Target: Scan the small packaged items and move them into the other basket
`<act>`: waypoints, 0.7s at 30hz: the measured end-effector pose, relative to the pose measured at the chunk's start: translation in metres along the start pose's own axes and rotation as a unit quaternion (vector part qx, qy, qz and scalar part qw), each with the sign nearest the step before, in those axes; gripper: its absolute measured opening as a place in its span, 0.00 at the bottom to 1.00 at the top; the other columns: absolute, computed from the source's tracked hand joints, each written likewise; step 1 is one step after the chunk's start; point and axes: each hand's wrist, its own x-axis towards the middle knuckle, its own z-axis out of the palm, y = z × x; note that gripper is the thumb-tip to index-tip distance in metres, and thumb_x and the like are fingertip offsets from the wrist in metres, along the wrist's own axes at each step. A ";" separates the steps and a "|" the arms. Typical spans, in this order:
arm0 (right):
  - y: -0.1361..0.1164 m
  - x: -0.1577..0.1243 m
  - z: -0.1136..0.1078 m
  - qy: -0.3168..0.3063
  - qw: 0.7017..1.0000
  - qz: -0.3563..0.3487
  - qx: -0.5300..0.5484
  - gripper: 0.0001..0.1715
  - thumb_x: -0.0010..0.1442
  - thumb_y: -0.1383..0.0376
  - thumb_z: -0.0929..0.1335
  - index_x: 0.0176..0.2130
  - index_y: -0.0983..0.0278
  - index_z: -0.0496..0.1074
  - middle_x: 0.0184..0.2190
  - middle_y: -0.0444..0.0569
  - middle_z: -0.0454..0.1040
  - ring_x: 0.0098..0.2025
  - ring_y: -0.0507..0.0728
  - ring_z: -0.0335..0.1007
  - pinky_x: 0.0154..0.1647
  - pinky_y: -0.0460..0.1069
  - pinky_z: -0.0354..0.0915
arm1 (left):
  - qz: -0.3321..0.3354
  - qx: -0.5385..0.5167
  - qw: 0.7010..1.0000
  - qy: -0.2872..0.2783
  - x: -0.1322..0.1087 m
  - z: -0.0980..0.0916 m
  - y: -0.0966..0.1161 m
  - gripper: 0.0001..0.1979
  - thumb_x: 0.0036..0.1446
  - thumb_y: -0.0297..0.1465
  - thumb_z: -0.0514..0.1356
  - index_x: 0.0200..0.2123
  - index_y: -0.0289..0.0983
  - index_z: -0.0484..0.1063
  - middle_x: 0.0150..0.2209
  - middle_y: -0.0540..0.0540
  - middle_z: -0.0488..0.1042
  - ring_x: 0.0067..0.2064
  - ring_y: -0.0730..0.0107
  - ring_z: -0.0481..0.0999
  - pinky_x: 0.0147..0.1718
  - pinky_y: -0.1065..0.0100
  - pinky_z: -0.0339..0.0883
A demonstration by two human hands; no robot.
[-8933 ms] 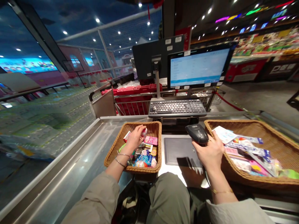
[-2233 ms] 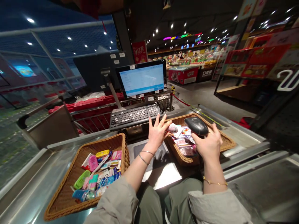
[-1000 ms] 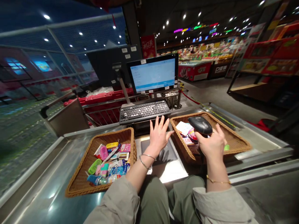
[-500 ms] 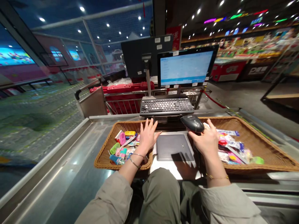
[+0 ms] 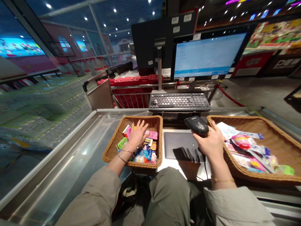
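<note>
The left hand point(image 5: 135, 136) is over the left basket point(image 5: 161, 146), and the small packed goods inside it lie beneath and around this hand; its palm is turned down, the fingers are spread wide and point to the far wall, and they do not appear to grasp anything, though I cannot tell if the fingertips touch the goods; the pink packet point(image 5: 152, 135) lies just beside the thumb, on the inner side, with its long axis running about left to right; the green item point(image 5: 122, 143) is on the outer side, its long axis slanting away from the person and to the right; for both, the left hand is clearly the nearer one. The right hand point(image 5: 213, 142) is closed around the black scanner point(image 5: 197, 125), whose head points to the left and away from the person; this hand is next to the rim of the right basket point(image 5: 282, 133), where a pink-and-red round item point(image 5: 241, 141) lies on other packets. Between the baskets is a flat grey plate point(image 5: 172, 146); the metal counter point(image 5: 77, 160) extends to the left; behind stand the keyboard point(image 5: 180, 101) and a lit screen point(image 5: 207, 58), then red crates point(image 5: 134, 81), and a dim shop hall with ceiling lamps.
</note>
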 end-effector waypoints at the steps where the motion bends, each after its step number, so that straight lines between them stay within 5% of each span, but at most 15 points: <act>1: 0.000 0.000 0.001 -0.004 1.000 -0.002 0.000 0.25 0.52 0.50 0.69 0.43 0.63 0.78 0.50 0.60 0.78 0.68 0.70 0.59 0.67 0.69 0.55 | 0.000 0.002 1.000 -0.013 -0.003 0.001 -0.004 0.27 0.67 0.41 0.58 0.67 0.39 0.65 0.71 0.34 0.60 0.74 0.45 0.54 0.68 0.34 0.49; 8: 0.001 -0.003 0.006 -0.012 1.000 0.002 0.008 0.25 0.51 0.51 0.70 0.42 0.64 0.79 0.49 0.60 0.78 0.68 0.71 0.60 0.67 0.68 0.55 | 0.057 -0.039 0.987 -0.142 -0.026 0.001 -0.016 0.32 0.63 0.47 0.63 0.66 0.43 0.66 0.72 0.34 0.59 0.74 0.44 0.53 0.68 0.32 0.45; 15: 0.003 -0.004 0.007 -0.021 1.000 -0.001 0.001 0.22 0.52 0.49 0.69 0.39 0.62 0.79 0.48 0.58 0.80 0.68 0.70 0.60 0.67 0.67 0.57 | 0.144 -0.084 0.946 -0.279 -0.031 -0.007 0.006 0.36 0.55 0.52 0.68 0.64 0.45 0.69 0.68 0.38 0.66 0.71 0.48 0.61 0.71 0.42 0.43; 21: 0.004 -0.004 0.006 -0.019 1.000 -0.008 0.009 0.22 0.52 0.49 0.69 0.39 0.62 0.79 0.45 0.58 0.81 0.67 0.70 0.61 0.66 0.67 0.58 | 0.140 -0.031 0.920 -0.365 -0.017 -0.014 0.033 0.28 0.53 0.50 0.69 0.53 0.42 0.78 0.54 0.39 0.81 0.59 0.49 0.77 0.65 0.51 0.55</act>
